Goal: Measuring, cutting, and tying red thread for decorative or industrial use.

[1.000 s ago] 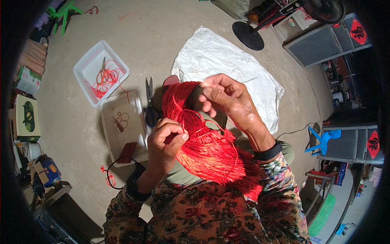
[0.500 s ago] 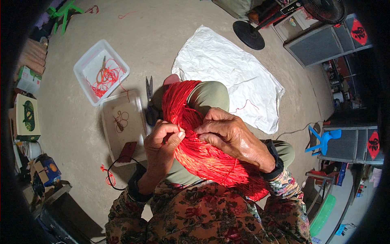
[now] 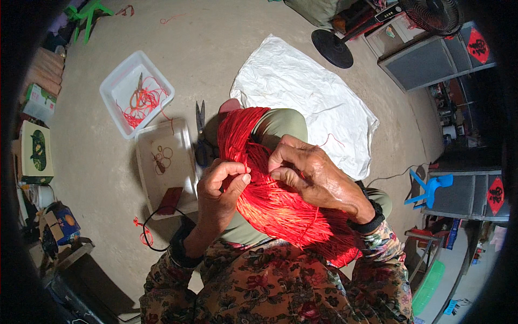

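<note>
A thick bundle of thin red cords (image 3: 286, 213) lies across my lap, draped over my raised knee at its far end. My left hand (image 3: 218, 186) is at the bundle's left edge, thumb and forefinger pinched on a red cord. To its right, over the bundle, my right hand (image 3: 318, 175) is closed, with thumb and bent forefinger together; a short bit of red cord shows by its fingertips. The stretch of cord between the two hands is too fine to follow. Dark-handled scissors (image 3: 200, 132) lie beyond my left hand, beside the knee.
A white tub (image 3: 116, 92) with scissors and tangled red cord overlaps a pale tray (image 3: 148, 189) holding rubber bands and a dark red flat object. A white sheet (image 3: 302, 92) covers floor ahead. A fan (image 3: 332, 48), blue stool (image 3: 429, 186) and cabinets stand right; boxes (image 3: 38, 151) line the left.
My right hand has drawn a little to the right, widening the gap from my left hand. My left hand stays pinched at the bundle's edge; the whole view has shifted slightly.
</note>
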Demonstrator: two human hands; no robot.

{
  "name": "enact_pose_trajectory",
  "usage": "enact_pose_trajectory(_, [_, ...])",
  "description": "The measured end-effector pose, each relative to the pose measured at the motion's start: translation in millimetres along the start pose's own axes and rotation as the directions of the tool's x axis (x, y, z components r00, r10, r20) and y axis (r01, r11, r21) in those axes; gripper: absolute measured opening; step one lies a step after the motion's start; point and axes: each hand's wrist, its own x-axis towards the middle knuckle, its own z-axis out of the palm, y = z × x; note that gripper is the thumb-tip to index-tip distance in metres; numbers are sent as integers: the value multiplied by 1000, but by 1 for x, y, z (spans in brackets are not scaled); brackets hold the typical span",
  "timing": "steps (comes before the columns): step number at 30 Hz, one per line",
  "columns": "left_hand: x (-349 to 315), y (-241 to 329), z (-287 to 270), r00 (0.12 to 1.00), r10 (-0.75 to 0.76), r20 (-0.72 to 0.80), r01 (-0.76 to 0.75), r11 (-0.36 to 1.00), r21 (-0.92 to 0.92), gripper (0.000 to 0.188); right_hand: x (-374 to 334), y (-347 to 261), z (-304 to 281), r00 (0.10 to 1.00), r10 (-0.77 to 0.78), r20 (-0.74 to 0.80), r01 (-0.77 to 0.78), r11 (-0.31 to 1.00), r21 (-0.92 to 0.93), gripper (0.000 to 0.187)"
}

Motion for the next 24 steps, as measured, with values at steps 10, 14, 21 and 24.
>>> enact_pose_trajectory(10, [-1,-7,3,997,-75,-9,75,996,-50,12,4,10,6,999,24,-24,-20,983,181,11])
enact_pose_trajectory(14, [-6,6,6,999,-28,16,26,995,100,13,-11,11,4,996,85,-21,-81,987,135,12])
enact_pose_trajectory(21, [-5,17,-1,952,239,193,-298,871,390,14,-6,8,4,947,322,3,-294,863,410,9])
enact_pose_trajectory(24, [-10,15,1,973,202,110,-228,911,343,18,-5,8,-4,951,304,-66,-269,911,314,9])
